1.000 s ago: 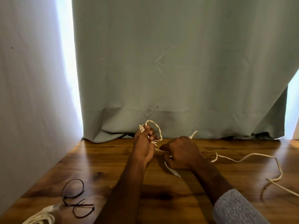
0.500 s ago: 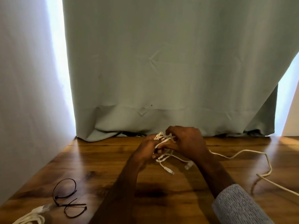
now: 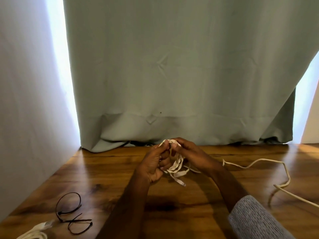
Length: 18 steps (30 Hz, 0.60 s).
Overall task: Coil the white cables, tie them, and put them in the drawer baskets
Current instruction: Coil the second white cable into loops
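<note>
Several thin, flat loops of white cable (image 3: 176,167) between both hands.

A domestic room, seemingly a home rather than a workplace: a wooden table (image 3: 189,213) with a warm, glossy grain stands pushed up against a window, where a pale green curtain (image 3: 172,75) hangs to the tabletop and daylight glares through the gaps at either edge. A plain white wall (image 3: 25,100) closes in the left side. Black cable ties (image 3: 72,214) and a white cable (image 3: 259,165) lie loose on the wood.
</note>
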Motion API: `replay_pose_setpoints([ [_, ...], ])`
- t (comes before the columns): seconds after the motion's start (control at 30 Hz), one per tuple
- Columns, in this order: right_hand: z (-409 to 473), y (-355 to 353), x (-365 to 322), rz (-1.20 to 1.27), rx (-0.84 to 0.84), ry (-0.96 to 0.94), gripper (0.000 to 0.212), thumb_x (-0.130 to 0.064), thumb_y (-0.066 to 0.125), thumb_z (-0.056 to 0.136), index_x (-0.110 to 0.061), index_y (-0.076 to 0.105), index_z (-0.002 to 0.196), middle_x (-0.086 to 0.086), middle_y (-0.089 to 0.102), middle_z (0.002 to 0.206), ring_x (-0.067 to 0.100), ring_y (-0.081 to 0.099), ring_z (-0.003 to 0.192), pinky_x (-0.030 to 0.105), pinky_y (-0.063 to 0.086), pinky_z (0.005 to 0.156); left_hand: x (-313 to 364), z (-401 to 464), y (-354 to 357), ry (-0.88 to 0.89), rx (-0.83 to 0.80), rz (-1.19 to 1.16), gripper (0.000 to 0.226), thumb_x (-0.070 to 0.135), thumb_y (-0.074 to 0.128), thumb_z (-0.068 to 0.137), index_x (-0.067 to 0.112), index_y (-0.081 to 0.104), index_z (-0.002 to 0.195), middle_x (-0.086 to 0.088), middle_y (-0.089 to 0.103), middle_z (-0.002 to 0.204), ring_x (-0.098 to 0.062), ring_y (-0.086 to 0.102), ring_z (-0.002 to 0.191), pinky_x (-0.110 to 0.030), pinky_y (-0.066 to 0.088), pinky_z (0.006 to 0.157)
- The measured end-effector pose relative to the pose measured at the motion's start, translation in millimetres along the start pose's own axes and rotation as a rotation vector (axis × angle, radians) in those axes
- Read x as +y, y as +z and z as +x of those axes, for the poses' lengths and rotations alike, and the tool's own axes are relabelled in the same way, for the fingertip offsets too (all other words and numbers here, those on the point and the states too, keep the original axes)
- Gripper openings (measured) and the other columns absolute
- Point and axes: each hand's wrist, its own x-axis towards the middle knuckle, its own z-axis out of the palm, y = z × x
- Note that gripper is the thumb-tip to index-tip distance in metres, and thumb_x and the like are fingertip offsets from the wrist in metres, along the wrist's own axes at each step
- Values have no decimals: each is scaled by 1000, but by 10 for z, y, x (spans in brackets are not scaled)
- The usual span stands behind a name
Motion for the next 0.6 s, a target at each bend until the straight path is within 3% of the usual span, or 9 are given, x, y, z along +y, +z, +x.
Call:
replay_pose_setpoints([
  [0.1, 53, 54, 59, -124, -1, -41, 31, -31, 64, 98, -22, 63, 127, 1, 74, 112, 22, 70, 105, 47, 55, 97, -1, -2, -5, 20, 117, -6, 37, 44, 59, 89, 12, 53, 72, 5, 33, 41, -4, 25, 29, -16, 19, 34],
  [0.17, 55, 83, 48, -5, 73, -46, 25, -21, 60, 100, -17, 65, 125, 1, 76, 103, 19, 72, 96, 45, 56, 94, -11, 14, -28, -2, 132, -39, 43, 49, 55, 91, 12, 55, 69, 3, 37, 40, -7, 33, 31, -20, 29, 38],
  [0.27, 57, 92, 49, 279, 107, 1, 27, -17, 60, 99, -10, 68, 124, 21, 71, 116, 33, 68, 105, 53, 52, 99, -20, 18, -57, -42, 84, -122, 41, 49, 54, 92, 12, 58, 75, 1, 43, 45, -13, 48, 43, -27, 44, 53],
  [0.33, 68, 87, 77, 318, 119, 16, 27, -18, 58, 100, -9, 69, 123, 28, 67, 120, 38, 65, 106, 59, 48, 100, -20, -8, -64, -65, 33, -187, 41, 41, 49, 98, 9, 63, 77, -1, 55, 52, -15, 58, 48, -27, 52, 53],
  [0.43, 79, 109, 119, 131, 168, -56, 28, -19, 49, 106, -13, 70, 122, 13, 74, 113, 25, 70, 105, 43, 55, 95, -8, -36, -57, -105, -7, -226, 43, 33, 45, 101, 4, 73, 84, -10, 68, 74, -21, 68, 66, -36, 61, 69],
  [0.53, 78, 124, 138, -174, 263, -169, 28, -22, 46, 107, -16, 69, 122, -2, 74, 109, 5, 70, 95, 21, 55, 80, 1, -10, -71, -108, 1, -212, 35, 32, 47, 97, 5, 64, 81, -4, 59, 61, -15, 56, 50, -30, 53, 56],
  [0.6, 94, 164, 159, -221, 301, -185, 27, -24, 47, 106, -17, 68, 122, -6, 73, 104, 3, 68, 86, 17, 51, 69, 19, 14, -35, -100, 7, -199, 33, 33, 46, 98, 9, 57, 78, 3, 45, 51, -9, 41, 38, -25, 40, 46],
])
